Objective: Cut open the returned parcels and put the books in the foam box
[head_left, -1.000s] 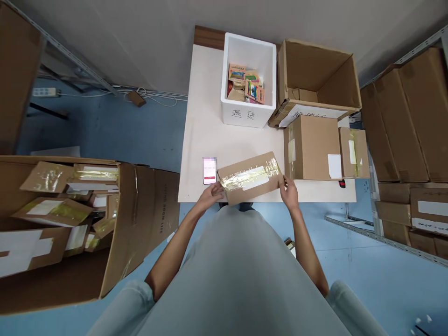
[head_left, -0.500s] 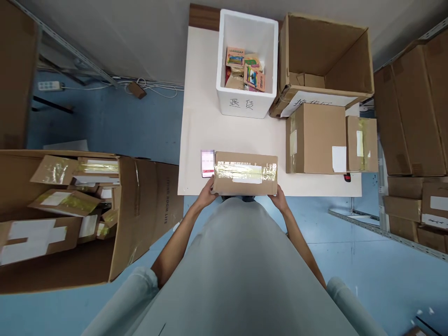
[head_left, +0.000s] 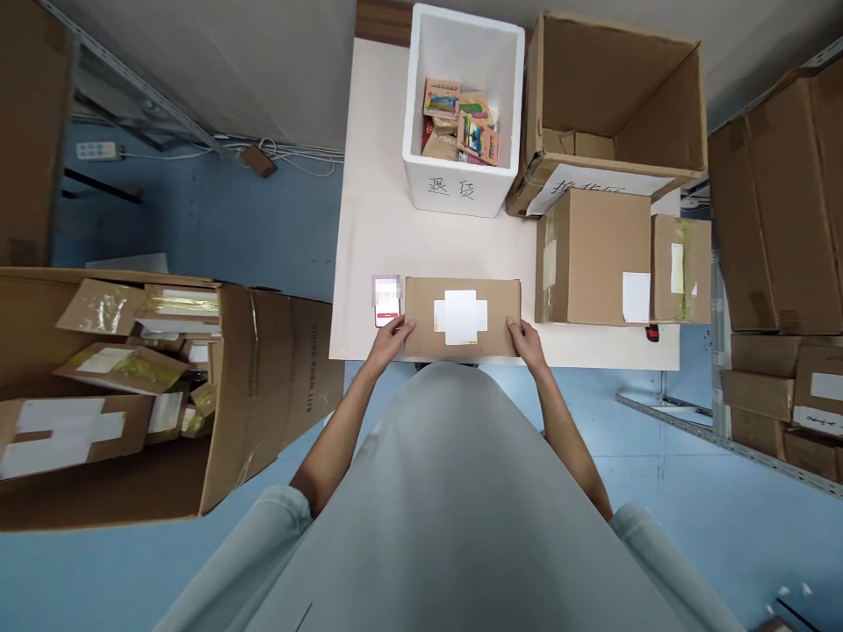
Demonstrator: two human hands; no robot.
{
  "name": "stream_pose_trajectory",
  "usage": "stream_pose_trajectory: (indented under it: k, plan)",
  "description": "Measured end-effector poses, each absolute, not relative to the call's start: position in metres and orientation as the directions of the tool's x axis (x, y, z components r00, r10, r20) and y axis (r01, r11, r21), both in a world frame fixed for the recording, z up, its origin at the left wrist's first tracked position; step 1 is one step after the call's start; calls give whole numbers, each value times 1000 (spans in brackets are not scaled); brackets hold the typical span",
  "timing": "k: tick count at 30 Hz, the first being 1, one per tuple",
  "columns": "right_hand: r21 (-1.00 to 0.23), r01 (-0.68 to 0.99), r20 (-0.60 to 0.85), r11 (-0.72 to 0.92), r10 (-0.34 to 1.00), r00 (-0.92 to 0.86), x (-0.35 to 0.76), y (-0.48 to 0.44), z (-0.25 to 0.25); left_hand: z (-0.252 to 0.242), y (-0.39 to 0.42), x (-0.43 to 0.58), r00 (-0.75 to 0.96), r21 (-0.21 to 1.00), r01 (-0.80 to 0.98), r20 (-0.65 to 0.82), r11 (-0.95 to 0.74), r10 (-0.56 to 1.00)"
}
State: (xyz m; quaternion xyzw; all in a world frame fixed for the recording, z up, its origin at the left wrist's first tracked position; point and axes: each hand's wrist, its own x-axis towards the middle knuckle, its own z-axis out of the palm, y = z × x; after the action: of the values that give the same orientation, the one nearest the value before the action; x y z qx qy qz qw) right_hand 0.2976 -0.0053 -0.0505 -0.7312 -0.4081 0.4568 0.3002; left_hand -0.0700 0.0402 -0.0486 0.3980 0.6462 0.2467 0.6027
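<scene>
A flat brown cardboard box [head_left: 421, 338] lies at the front edge of the white table [head_left: 369, 228], with white labels [head_left: 461, 316] crossed on its upper face. My left hand [head_left: 390, 341] grips its left end, thumb on top. At the right end my right hand [head_left: 526, 342] holds it the same way, thumb over the upper face. The fingers under and behind the box edges are partly hidden. Just left of the box lies a phone [head_left: 387, 312] with its screen lit, close to my left fingertips.
A white foam box [head_left: 448, 189] holding small colourful packs stands at the back. Beside it are a large open carton [head_left: 623, 79] and two closed boxes, one [head_left: 609, 254] larger. Left of the table, a big carton [head_left: 263, 377] holds several parcels. Shelves with boxes [head_left: 777, 211] line the right.
The box has been turned over between my hands: its yellow-taped side faced up before, and now the face with the crossed white labels does. My thumbs have come onto the top.
</scene>
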Motion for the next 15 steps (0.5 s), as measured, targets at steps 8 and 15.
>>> stream_pose_trajectory:
  k: [8, 15]
  plan:
    - [-831, 212, -446, -514, 844, 298, 314, -63, -82, -81, -4, -81, -18, 768, 239, -608, 594, 793]
    - [-841, 202, -445, -502, 854, 271, 295, -81, -87, -83, -19, -73, -40, 763, 272, -599, 586, 799]
